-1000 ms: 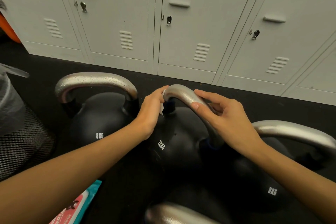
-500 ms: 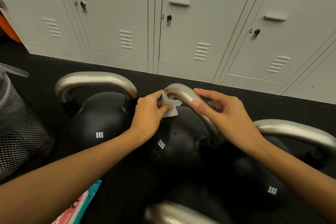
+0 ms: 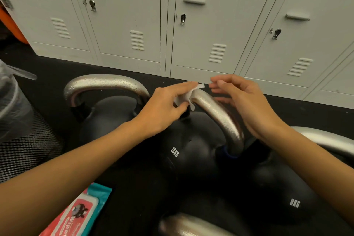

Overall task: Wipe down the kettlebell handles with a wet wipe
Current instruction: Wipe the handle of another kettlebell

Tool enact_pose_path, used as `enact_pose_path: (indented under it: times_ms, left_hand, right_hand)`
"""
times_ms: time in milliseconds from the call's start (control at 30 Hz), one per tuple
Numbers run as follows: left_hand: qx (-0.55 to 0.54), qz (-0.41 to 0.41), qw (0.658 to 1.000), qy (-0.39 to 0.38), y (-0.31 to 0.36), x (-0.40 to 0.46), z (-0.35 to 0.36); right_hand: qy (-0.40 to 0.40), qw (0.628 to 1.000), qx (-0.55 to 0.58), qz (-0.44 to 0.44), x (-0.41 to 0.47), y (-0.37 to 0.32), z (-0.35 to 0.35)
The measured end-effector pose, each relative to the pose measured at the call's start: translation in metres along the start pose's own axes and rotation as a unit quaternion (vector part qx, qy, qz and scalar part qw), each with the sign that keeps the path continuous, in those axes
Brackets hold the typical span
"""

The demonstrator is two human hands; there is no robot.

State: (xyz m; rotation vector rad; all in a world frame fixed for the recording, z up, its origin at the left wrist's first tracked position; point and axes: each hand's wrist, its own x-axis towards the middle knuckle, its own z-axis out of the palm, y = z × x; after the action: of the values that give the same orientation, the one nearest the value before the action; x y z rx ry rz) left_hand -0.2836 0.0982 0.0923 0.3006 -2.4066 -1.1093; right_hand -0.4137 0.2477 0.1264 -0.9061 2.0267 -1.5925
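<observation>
A black 12KG kettlebell stands in the middle with a silver handle arching over it. My left hand pinches a small white wet wipe against the handle's upper left end. My right hand hovers just right of the handle top, its fingers relaxed and holding nothing, with the fingertips close to the wipe's free corner. An 8KG kettlebell with a wet-looking silver handle stands to the left. Another 8KG kettlebell sits at the right.
A pack of wipes lies on the black floor at the lower left. A black mesh bin with a plastic liner stands at the far left. White lockers line the back. Another silver handle shows at the bottom edge.
My left hand slid the wipe up the handle toward its top. My right hand let go of the handle and lifted off it, fingers now near the wipe's corner.
</observation>
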Motion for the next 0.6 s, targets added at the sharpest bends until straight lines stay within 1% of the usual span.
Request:
enact_pose_path:
  times_ms: [100, 167, 233, 300, 367, 433, 500, 567, 600]
  left_hand:
    - [-0.022, 0.013, 0.999, -0.032, 0.015, 0.002, 0.000]
    - [-0.063, -0.002, 0.998, -0.029, 0.022, 0.003, 0.003]
    - [-0.127, -0.016, 0.992, 0.009, 0.024, 0.005, 0.007]
    - [-0.187, -0.042, 0.979, 0.065, 0.024, 0.007, 0.008]
    - [-0.213, -0.077, 0.966, 0.128, 0.021, 0.010, 0.007]
    - [-0.230, -0.098, 0.953, 0.170, 0.016, 0.012, 0.004]
    - [-0.220, -0.109, 0.951, 0.186, 0.011, 0.012, 0.001]
    - [-0.199, -0.118, 0.955, 0.186, 0.007, 0.010, 0.002]
    - [-0.193, -0.120, 0.956, 0.184, 0.006, 0.009, 0.003]
  right_hand:
    - [-0.024, 0.995, -0.077, -0.053, -0.001, -0.009, 0.005]
    - [-0.041, 0.991, -0.106, -0.064, 0.000, -0.014, 0.009]
    - [-0.046, 0.989, -0.126, -0.056, 0.002, -0.015, 0.013]
    - [-0.042, 0.985, -0.160, -0.043, 0.005, -0.015, 0.015]
    - [-0.048, 0.980, -0.192, -0.029, 0.007, -0.018, 0.015]
    - [-0.070, 0.974, -0.216, -0.007, 0.010, -0.024, 0.012]
    - [-0.110, 0.956, -0.270, 0.013, 0.013, -0.031, 0.013]
    - [-0.158, 0.929, -0.335, 0.016, 0.019, -0.037, 0.021]
    - [-0.170, 0.919, -0.355, 0.014, 0.023, -0.039, 0.027]
